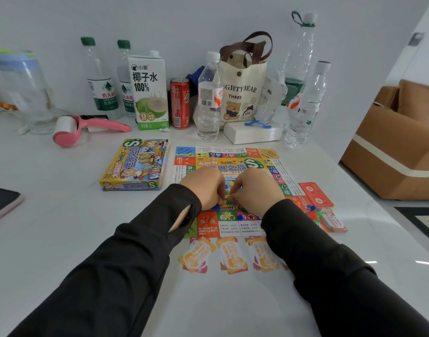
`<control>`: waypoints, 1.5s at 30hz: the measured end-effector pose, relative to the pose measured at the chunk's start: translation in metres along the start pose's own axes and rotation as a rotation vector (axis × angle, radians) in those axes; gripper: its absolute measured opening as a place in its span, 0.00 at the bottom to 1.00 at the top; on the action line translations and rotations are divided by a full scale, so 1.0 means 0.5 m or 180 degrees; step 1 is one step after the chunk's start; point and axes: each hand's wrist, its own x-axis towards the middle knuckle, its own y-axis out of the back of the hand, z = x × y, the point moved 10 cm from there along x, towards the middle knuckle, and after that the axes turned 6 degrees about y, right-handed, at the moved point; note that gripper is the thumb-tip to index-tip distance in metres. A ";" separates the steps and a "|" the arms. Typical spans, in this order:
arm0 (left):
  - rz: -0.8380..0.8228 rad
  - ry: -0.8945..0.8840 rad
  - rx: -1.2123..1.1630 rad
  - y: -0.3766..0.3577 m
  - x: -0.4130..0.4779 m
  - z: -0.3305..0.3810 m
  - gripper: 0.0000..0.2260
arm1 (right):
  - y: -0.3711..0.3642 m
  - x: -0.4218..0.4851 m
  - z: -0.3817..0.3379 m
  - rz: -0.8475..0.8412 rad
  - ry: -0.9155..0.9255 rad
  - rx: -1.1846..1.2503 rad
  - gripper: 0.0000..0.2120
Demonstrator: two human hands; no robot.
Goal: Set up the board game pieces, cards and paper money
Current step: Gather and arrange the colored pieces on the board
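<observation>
I am holding both hands together over the middle of the game board [232,155], which is lying flat on the white table [62,227]. My left hand [203,188] and right hand [254,190] are curling inward, knuckles up, and the fingertips of both are meeting and pinching at small coloured pieces [229,189] between them (blue and yellow bits, mostly hidden by my knuckles, so I cannot tell them apart).

Just nearer to me than my fingers, off the board's near edge, three little stacks of orange paper money [232,256] are lying side by side. To the right of my right fingers, at the board's edge, red cards [316,194] are lying flat, and nearer to me than those a loose heap of plastic tokens [314,211] is touching an orange card deck [334,223]. To the left of my left fingers, just beside the board, the game box [135,164] is lying closed.
</observation>
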 end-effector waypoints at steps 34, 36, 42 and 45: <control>-0.0122 -0.0304 0.0150 -0.009 0.002 -0.002 0.06 | -0.017 0.010 -0.003 -0.0248 0.0072 -0.0273 0.09; -0.0114 -0.0341 0.0039 -0.007 0.000 -0.002 0.06 | -0.019 0.012 0.002 -0.0240 0.0038 -0.0280 0.08; -0.0133 -0.0351 -0.0154 -0.001 -0.003 -0.001 0.05 | -0.025 0.008 -0.001 -0.0336 0.0103 -0.0422 0.04; -0.0088 -0.0360 -0.0267 0.003 -0.005 -0.001 0.06 | -0.014 0.000 -0.024 -0.0276 0.0327 -0.0745 0.03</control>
